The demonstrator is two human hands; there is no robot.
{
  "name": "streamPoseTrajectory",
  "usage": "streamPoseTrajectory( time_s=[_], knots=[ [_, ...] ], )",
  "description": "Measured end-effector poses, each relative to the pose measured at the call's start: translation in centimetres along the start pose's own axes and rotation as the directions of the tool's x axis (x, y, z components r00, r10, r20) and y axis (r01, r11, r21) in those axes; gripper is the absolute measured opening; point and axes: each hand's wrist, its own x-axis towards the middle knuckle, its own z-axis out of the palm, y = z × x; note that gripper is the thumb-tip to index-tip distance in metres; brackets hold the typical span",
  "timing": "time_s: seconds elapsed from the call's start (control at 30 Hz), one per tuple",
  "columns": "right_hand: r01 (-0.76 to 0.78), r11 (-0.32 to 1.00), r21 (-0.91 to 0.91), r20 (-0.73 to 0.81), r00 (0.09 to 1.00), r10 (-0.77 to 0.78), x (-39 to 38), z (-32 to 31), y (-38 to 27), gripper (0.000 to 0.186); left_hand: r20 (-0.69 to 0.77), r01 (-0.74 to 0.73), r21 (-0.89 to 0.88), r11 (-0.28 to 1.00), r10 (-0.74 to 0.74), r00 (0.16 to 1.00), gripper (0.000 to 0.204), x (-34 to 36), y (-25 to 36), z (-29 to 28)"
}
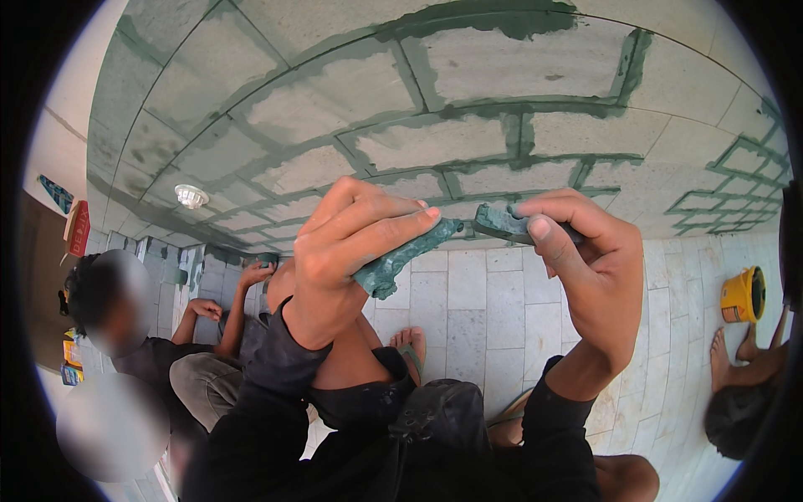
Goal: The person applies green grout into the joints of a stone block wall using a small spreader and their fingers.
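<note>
My left hand (339,243) is closed on a lumpy green paste-covered piece (385,272), held out before the tiled wall. What lies under the paste I cannot make out. My right hand (594,276) pinches a small dark block (502,222) with green paste on its end, thumb on top. The two pieces are close but apart, near the centre of the head view. Behind them rises the wall (535,67) of pale tiles, many joints smeared with green paste.
A co-worker (142,343) crouches at my left, one hand (255,272) at the wall's base. At right are another person's bare feet (719,360) and a yellow bucket (732,297). A white round fixture (191,197) sits on the wall. The floor (468,335) is pale tile.
</note>
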Motion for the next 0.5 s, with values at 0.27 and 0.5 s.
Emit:
streamPoseTrajectory(
  time_s=[0.27, 0.5],
  knots=[
    [-0.009, 0.986, 0.164, -0.006, 1.000, 0.010, 0.6, 1.1, 0.1, 0.026, 0.089, -0.097, 0.086, 0.992, 0.089, 0.992, 0.032, -0.5, -0.5, 0.0],
    [-0.044, 0.978, 0.202, -0.034, 0.998, 0.052, 1.1, 2.8, 0.9, 0.024, 0.174, -0.113, 0.058, 0.992, 0.101, 0.980, 0.029, -0.9, -0.4, 0.1]
  ],
)
